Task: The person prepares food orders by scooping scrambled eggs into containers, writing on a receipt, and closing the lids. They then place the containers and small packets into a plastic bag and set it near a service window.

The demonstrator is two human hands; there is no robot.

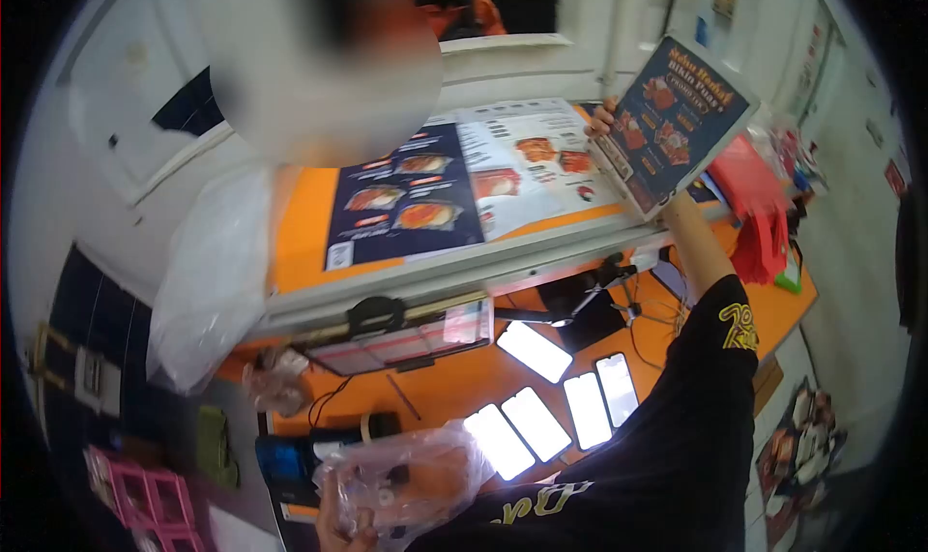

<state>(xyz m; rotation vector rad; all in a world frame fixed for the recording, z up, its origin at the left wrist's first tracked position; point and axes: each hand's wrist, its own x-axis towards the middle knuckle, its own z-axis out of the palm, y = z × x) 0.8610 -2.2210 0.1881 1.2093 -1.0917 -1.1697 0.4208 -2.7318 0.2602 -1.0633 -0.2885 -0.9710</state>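
Observation:
My right hand (601,118) is raised over the counter, its fingers wrapped round the left edge of a dark menu board (672,117) with food pictures. The board is tilted, and my forearm passes behind it. Low in the view, my left hand (343,518) is closed on a clear plastic bag (420,479). Things inside the bag are hard to make out. Several phones (535,352) with bright white screens lie on the orange desk just right of the bag.
Printed menu sheets (406,204) cover the raised orange counter. Red bags (754,204) sit at its right end. A pink-and-white display panel (416,339), a phone stand (570,310) and cables occupy the lower desk. A person in orange (464,15) stands beyond the window.

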